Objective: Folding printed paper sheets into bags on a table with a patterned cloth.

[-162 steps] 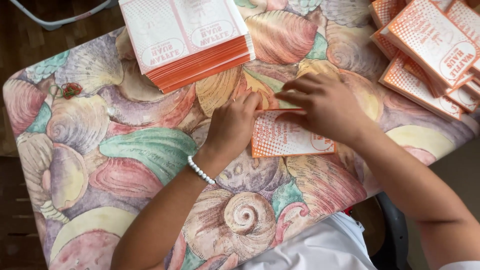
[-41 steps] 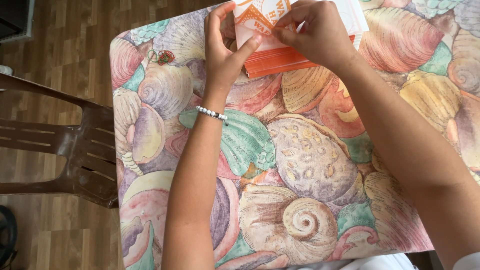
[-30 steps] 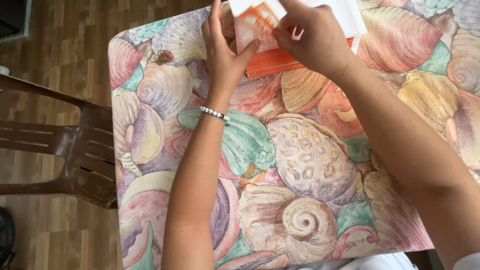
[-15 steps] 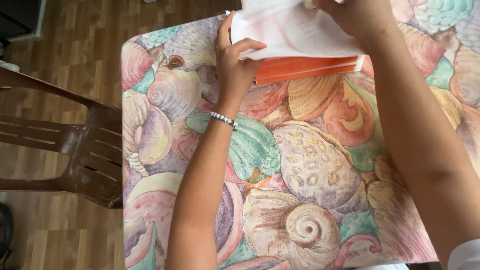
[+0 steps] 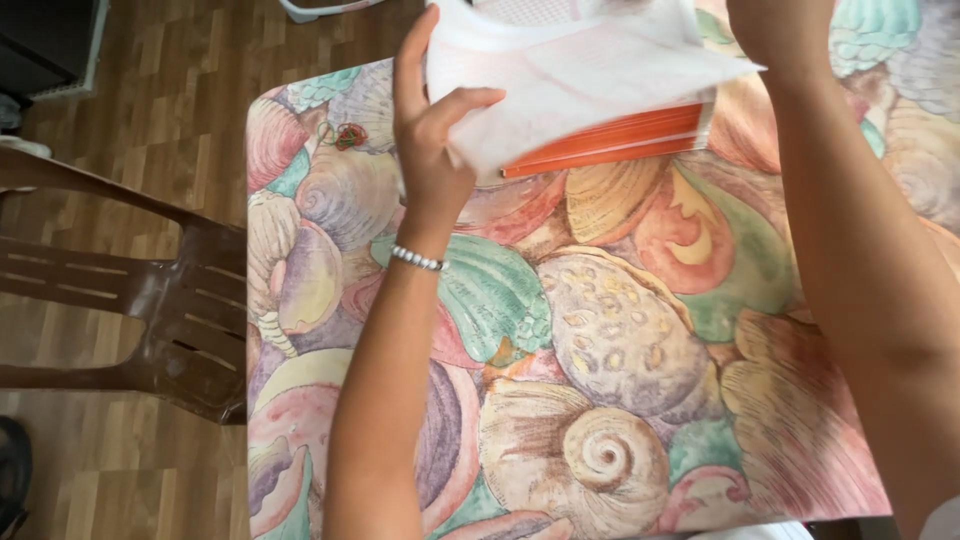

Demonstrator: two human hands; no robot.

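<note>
At the far edge of the surface (image 5: 600, 330), left hand (image 5: 432, 150) pinches a white sheet (image 5: 590, 80), lifted just above the orange stack (image 5: 605, 145). Right hand (image 5: 775, 30) mostly out of frame; its grip can't be told. Sheet not yet laid on the stack.

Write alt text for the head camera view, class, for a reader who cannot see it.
Seen from above, a person's left hand and right hand lift a white sheet over an orange-edged stack of flat cartons on a table with a seashell-print cloth. A brown plastic chair stands alongside.
</note>
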